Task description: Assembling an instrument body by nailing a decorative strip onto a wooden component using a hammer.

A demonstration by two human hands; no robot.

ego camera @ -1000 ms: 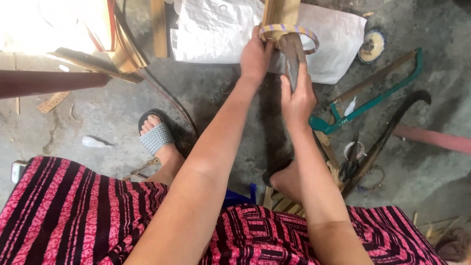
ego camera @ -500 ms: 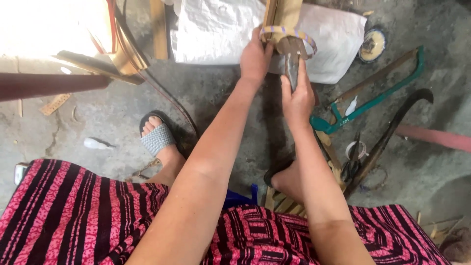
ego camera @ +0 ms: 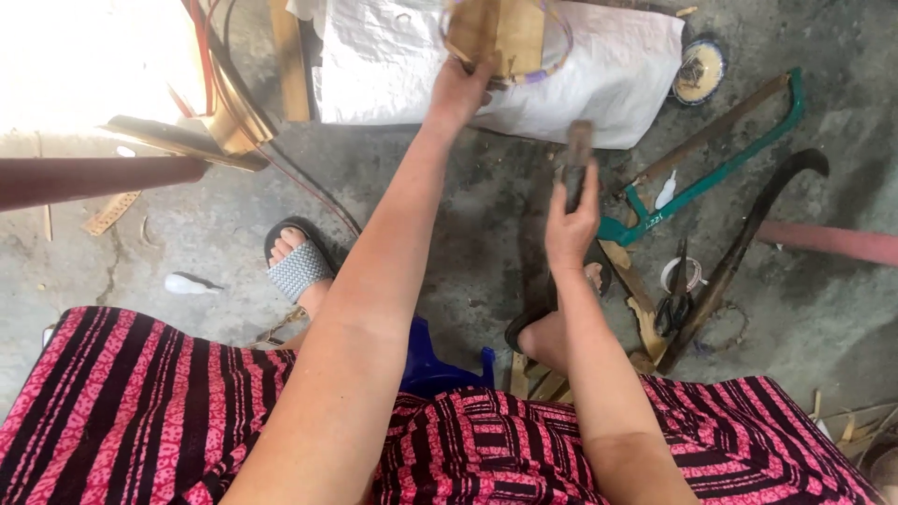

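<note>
My left hand point(ego camera: 456, 91) reaches forward and grips the lower edge of a flat bundle of bamboo strips point(ego camera: 496, 36) ringed by a thin band, held up over a white sack point(ego camera: 599, 70). My right hand point(ego camera: 571, 224) is closed around a dark, blunt tool point(ego camera: 575, 159) that stands upright, apart from the bundle and lower than it. Both arms stretch out over my lap, which is covered by a pink and black striped cloth point(ego camera: 140, 411).
A green-framed saw point(ego camera: 711, 182), a dark curved blade point(ego camera: 748, 234), scissors point(ego camera: 675, 304) and a tape roll point(ego camera: 681, 274) lie on the concrete floor at right. My sandalled foot point(ego camera: 297, 266) rests left of centre. Bamboo pieces point(ego camera: 224, 122) and a brown pole point(ego camera: 94, 178) lie at left.
My right hand has pulled the tool down and away from the bundle. My left hand has lifted the bundle higher, toward the top edge of the view.
</note>
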